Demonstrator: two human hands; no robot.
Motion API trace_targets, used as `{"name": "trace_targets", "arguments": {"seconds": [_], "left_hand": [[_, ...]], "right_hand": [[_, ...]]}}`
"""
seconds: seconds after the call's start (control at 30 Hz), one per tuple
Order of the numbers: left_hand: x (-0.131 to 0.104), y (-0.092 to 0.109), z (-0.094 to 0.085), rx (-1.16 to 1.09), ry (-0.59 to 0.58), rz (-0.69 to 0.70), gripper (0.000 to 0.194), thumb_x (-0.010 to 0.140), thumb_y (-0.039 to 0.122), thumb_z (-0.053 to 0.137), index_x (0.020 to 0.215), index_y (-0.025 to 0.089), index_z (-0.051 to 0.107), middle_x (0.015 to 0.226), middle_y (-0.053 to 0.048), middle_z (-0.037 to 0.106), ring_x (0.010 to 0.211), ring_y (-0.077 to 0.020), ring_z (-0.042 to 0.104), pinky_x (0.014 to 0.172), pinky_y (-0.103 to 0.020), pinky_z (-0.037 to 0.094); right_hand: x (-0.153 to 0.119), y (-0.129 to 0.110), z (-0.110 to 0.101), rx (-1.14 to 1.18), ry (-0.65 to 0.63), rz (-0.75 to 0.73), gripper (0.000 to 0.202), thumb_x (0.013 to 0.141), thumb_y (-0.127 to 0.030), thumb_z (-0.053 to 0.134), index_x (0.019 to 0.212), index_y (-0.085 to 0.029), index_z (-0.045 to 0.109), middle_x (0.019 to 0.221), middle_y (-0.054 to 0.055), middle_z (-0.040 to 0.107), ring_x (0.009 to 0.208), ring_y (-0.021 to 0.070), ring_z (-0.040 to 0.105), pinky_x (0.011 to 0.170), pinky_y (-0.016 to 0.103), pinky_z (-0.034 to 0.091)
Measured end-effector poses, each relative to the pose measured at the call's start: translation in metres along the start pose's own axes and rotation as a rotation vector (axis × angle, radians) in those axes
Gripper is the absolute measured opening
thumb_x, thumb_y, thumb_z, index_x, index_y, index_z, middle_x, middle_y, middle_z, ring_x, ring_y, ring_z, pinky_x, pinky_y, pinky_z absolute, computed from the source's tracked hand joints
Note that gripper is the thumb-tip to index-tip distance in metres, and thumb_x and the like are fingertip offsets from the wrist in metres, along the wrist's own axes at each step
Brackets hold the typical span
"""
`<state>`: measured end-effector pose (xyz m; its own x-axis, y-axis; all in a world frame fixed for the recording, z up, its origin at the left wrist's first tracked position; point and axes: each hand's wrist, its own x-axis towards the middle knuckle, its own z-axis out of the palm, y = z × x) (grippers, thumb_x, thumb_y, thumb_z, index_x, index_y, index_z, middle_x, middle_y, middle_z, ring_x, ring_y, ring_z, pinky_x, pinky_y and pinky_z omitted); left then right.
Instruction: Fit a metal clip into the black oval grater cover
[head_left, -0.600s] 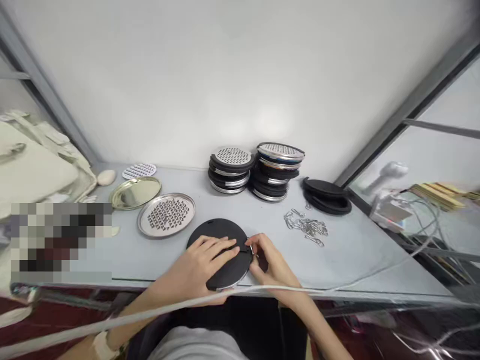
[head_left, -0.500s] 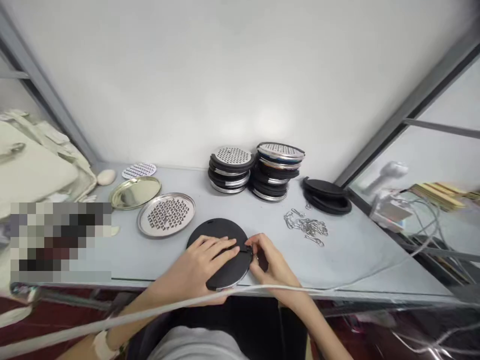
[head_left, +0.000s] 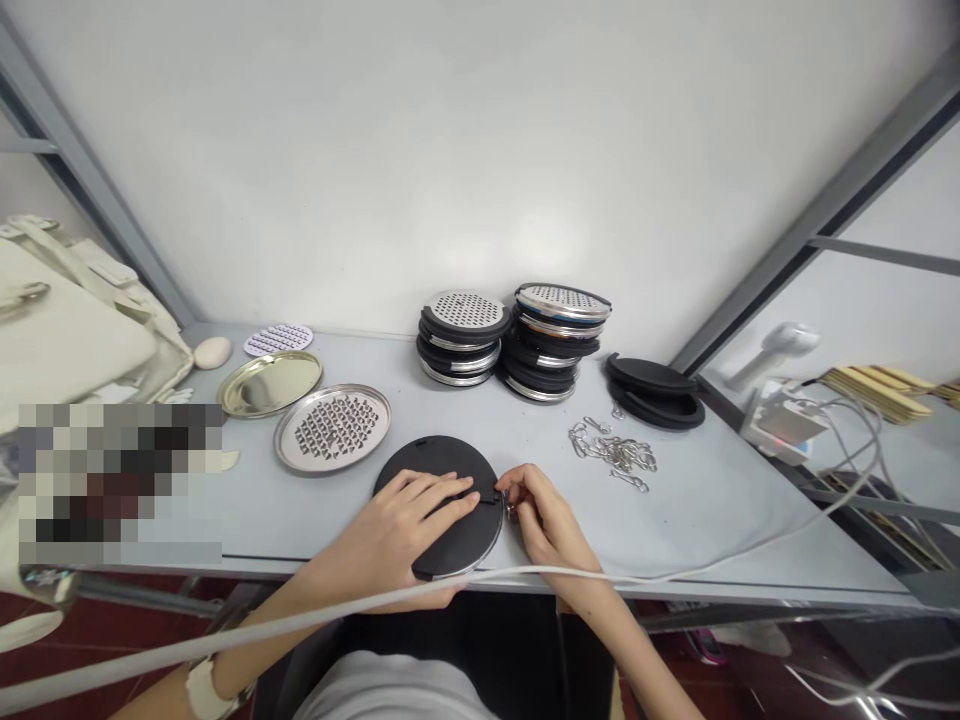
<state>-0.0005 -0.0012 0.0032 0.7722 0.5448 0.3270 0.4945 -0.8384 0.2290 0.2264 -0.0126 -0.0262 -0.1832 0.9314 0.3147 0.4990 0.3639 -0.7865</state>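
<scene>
At the table's front edge lies a round black disc [head_left: 461,460] with a metal rim showing along its lower right side. My left hand [head_left: 409,520] rests flat on top of it, fingers stretched out. Along the disc's right edge, by a small notch, my right hand [head_left: 547,520] pinches a small metal wire clip [head_left: 511,510], partly hidden by the fingers. More wire clips [head_left: 621,455] lie in a loose pile to the right. A round metal grater plate [head_left: 334,428] sits left of the disc.
Two stacks of graters, left [head_left: 461,340] and right [head_left: 551,345], stand by the wall. Black round frames [head_left: 654,390] lie at right, a gold-toned plate [head_left: 270,383] and a white perforated plate [head_left: 277,340] at left. A white cable [head_left: 540,571] crosses before my wrists.
My right thumb and fingers have shifted slightly at the disc's edge, and more of the metal clip shows. My left hand stays in place on the disc.
</scene>
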Motion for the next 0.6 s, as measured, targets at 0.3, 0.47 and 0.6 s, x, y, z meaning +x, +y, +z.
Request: {"name": "trace_targets", "arguments": {"seconds": [0.3,0.47,0.6], "left_hand": [[-0.0009,-0.0008,0.0014,0.006,-0.016,-0.009,0.063,0.079,0.037,0.060,0.137,0.020,0.043,0.140,-0.008,0.047,0.128,-0.0273,0.043,0.103,-0.042,0.034],[-0.0018,-0.0005,0.0010,0.003,-0.020,-0.007,0.064,0.078,0.037,0.061,0.137,0.020,0.043,0.140,-0.008,0.047,0.129,-0.0267,0.042,0.104,-0.042,0.033],[-0.0012,-0.0003,0.0011,0.003,-0.025,-0.007,0.064,0.078,0.037,0.061,0.137,0.020,0.043,0.141,-0.008,0.047,0.129,-0.0267,0.042,0.104,-0.041,0.034]], "right_hand": [[0.0014,-0.0001,0.0004,0.038,0.000,0.024,0.022,0.086,-0.008,0.034,0.096,-0.019,0.050,0.086,0.003,0.056,0.078,0.0151,0.055,0.072,0.027,0.044],[0.0014,0.0006,0.0005,0.045,-0.007,0.033,0.022,0.085,-0.008,0.036,0.098,-0.019,0.051,0.083,0.001,0.056,0.075,0.0136,0.055,0.071,0.026,0.043],[0.0000,-0.0008,0.0002,0.038,-0.021,0.041,0.022,0.087,-0.009,0.035,0.099,-0.019,0.050,0.082,0.000,0.055,0.073,0.0129,0.054,0.069,0.024,0.043]]}}
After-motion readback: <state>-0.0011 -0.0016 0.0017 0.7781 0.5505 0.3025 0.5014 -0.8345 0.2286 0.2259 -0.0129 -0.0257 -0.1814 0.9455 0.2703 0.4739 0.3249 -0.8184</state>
